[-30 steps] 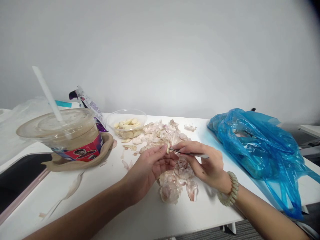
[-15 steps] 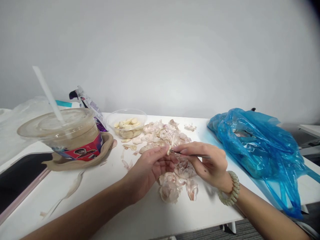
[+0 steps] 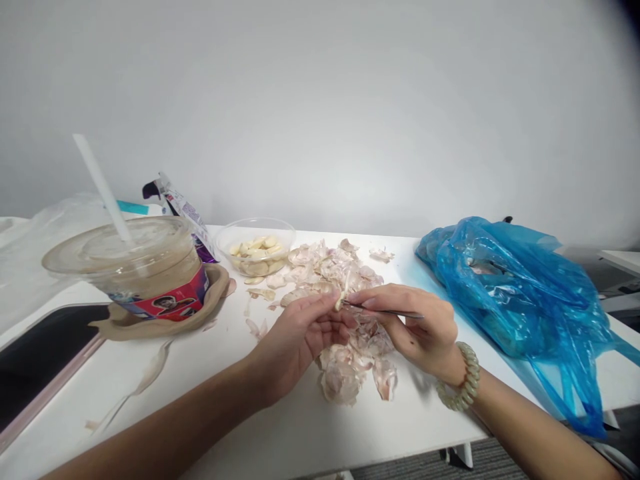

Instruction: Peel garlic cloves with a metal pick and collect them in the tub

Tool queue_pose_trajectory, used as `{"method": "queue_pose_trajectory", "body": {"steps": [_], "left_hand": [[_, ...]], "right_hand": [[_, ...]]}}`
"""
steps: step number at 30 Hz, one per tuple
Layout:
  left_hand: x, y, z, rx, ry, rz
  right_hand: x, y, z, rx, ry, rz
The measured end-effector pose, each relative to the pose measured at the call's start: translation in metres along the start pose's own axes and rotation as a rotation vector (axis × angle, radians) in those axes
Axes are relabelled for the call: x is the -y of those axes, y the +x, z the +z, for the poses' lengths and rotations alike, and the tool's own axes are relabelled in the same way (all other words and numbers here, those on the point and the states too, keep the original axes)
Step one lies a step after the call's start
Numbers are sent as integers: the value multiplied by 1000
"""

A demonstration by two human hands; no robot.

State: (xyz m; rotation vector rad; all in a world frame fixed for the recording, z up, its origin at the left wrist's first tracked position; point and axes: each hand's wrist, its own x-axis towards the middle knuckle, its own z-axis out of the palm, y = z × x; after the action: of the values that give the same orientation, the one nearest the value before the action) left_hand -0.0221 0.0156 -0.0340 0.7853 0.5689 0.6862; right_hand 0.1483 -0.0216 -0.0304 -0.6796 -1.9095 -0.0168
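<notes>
Between thumb and fingers, my left hand [image 3: 295, 347] pinches a small pale garlic clove [image 3: 340, 303] above the pile of skins. My right hand [image 3: 410, 327], with a beaded bracelet at the wrist, is closed around a thin metal tool [image 3: 385, 310]; the tool's tip meets the clove. Under and behind both hands, papery garlic skins [image 3: 343, 377] lie heaped on the white table [image 3: 280, 433]. Peeled cloves [image 3: 257, 248] fill part of a clear round bowl [image 3: 223, 243] behind my left hand.
At the left, a lidded drink cup [image 3: 150, 280] with a straw sits in a cardboard holder [image 3: 217, 293], beside a dark tablet [image 3: 45, 353]. A purple and white wrapper [image 3: 187, 213] stands behind it. A blue plastic bag [image 3: 515, 293] lies at the right.
The view has shifted slightly, so the cup and bowl appear a little further right. Both hands keep their holds, with the clove and tool tip still together.
</notes>
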Motion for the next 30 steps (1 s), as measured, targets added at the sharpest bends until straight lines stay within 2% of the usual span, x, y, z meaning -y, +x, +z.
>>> {"method": "queue_pose_trajectory", "body": {"steps": [17, 30], "left_hand": [[1, 0, -2, 35, 19, 14], [0, 0, 0, 9, 5, 2]], "right_hand": [[0, 1, 1, -4, -5, -11], [0, 0, 0, -1, 5, -22]]}}
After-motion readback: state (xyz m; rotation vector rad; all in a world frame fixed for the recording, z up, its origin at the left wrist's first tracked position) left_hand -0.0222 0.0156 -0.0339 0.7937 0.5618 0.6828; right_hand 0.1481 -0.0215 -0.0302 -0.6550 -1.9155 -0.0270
